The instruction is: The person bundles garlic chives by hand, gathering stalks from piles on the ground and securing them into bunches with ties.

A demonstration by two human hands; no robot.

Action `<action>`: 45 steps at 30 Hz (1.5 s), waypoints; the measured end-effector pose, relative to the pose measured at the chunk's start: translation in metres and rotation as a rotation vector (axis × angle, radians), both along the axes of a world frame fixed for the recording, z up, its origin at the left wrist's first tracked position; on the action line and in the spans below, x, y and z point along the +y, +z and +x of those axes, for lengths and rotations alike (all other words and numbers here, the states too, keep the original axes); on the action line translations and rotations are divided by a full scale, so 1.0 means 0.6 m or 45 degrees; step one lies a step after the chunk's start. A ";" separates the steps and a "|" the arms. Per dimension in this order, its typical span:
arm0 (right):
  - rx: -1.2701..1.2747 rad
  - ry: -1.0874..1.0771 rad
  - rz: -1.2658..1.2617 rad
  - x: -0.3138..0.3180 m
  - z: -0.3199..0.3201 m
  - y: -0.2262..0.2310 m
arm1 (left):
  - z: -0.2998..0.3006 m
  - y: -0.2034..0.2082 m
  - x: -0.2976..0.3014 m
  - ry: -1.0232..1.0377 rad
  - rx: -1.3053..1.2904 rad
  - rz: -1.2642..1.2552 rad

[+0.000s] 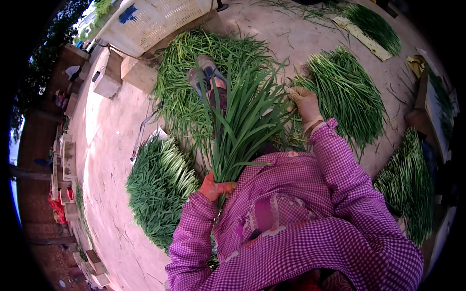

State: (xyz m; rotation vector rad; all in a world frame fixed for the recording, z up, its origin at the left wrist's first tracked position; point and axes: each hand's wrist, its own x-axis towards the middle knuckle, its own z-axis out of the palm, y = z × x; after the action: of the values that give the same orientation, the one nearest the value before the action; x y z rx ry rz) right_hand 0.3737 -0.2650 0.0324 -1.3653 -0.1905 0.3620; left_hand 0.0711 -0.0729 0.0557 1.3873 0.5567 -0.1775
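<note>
A bunch of garlic chives (247,116) fans up and away from my left hand (216,187), which is closed around its lower end near my lap. The long flat green leaves spread over my legs. My right hand (305,103), in a pale glove, is at the bunch's right edge by the leaf tips. Its fingers are bent together in a pinch; what is between them is too small to tell. Just right of that hand lies a large pile of chives (347,97). Beside my left forearm rests another stack of chives (160,186), pale stems toward me.
Loose green leaves (194,63) cover the floor around my shoes (206,72). A white perforated crate (160,24) stands at the far left, near pale blocks (108,72). More chive bundles lie at far right (374,29) and near right (407,189). Concrete floor (109,155) extends on the left.
</note>
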 end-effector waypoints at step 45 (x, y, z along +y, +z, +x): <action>-0.660 0.414 -0.647 0.050 -0.117 0.032 | -0.009 -0.012 -0.005 0.150 0.086 0.023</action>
State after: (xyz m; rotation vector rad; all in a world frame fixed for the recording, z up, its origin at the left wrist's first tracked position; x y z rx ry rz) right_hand 0.3037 -0.2351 0.0513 -1.9222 -0.7991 0.3307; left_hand 0.0655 -0.0756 0.0482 1.3655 0.6958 -0.1249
